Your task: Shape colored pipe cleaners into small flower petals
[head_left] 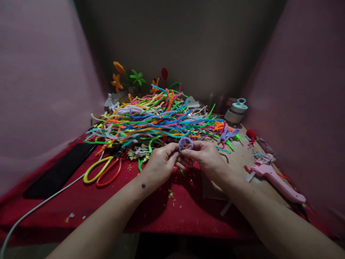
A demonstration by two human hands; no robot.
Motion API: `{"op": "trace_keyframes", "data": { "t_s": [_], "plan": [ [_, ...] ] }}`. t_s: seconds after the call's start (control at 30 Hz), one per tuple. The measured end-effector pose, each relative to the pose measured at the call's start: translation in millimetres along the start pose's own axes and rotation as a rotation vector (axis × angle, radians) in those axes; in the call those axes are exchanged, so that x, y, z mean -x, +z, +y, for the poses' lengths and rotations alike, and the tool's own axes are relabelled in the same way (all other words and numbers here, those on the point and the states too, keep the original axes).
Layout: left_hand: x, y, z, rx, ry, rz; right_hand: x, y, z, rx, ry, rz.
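A purple pipe cleaner (185, 143) bent into a loop is held up between my two hands, above the front of the table. My left hand (164, 158) is closed and pinches the loop's left side. On its right side, the thumb and fingers of my right hand (208, 156) also pinch it. Right behind them spreads a large heap of multicoloured pipe cleaners (159, 118). Just left of my left hand lies a bundle of pale, thin cut stems (138, 151). More purple pipe cleaner pieces (228, 134) rest beyond my right hand.
Scissors (110, 169) with yellow and red handles lie at the left, beside a black flat slab (59, 171) and a white cable (51, 199). At the right, a pink glue gun (277, 178) rests on a brown board (242, 158). Behind stand a mint-lidded container (235, 111) and pipe-cleaner flowers (117, 83).
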State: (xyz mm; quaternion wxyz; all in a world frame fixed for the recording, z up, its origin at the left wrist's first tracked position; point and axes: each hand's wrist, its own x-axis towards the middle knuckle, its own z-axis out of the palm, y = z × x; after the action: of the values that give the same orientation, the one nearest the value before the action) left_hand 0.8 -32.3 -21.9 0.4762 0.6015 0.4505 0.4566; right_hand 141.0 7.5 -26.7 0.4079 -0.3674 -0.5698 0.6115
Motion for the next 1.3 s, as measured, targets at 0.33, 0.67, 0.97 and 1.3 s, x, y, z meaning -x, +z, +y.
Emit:
{"op": "trace_keyframes", "data": {
  "t_s": [0.33,0.67,0.97,1.3],
  "plan": [
    [1.3,2.5,12.2,0.032,-0.107,0.055,0.4,-2.6,-7.3,-0.079,-0.136,-0.06],
    [-1.9,-12.2,5.4,0.239,-0.198,-0.102,-2.9,-4.4,-1.4,-0.154,-0.074,-0.117],
    [-2.2,-9.2,6.2,0.297,-0.285,-0.051,-0.9,-1.7,-3.0,-0.14,-0.003,-0.052],
    [-6.6,-11.0,-1.5,0.319,-0.373,-0.051,-2.1,-2.1,3.1,-0.162,0.025,-0.109]
  ]
}}
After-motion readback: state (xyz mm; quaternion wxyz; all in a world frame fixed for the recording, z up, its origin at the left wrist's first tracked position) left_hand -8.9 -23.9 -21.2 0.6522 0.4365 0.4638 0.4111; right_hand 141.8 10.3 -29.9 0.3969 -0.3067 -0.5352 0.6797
